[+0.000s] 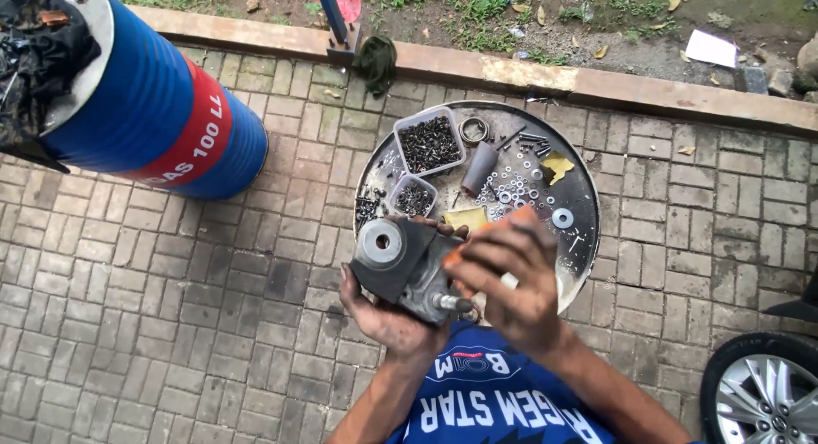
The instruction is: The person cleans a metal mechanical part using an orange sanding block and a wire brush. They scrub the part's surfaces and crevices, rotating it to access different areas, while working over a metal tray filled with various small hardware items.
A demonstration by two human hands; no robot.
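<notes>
- Head view: the left hand (388,320) grips a dark grey metal part (407,265) from below, near the person's chest.
- The right hand (511,282) closes on an orange cloth (490,233), pressed against the part's right side.
- Just beyond lies a round metal tray (584,201) carrying washers (520,193) and two clear tubs of screws (429,142).
- A blue drum (153,112) lies far left.

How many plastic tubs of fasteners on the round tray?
2. A larger tub sits at the upper left of the round metal tray; a smaller tub lies just below it, above the left hand. The hands may hide others.
</notes>
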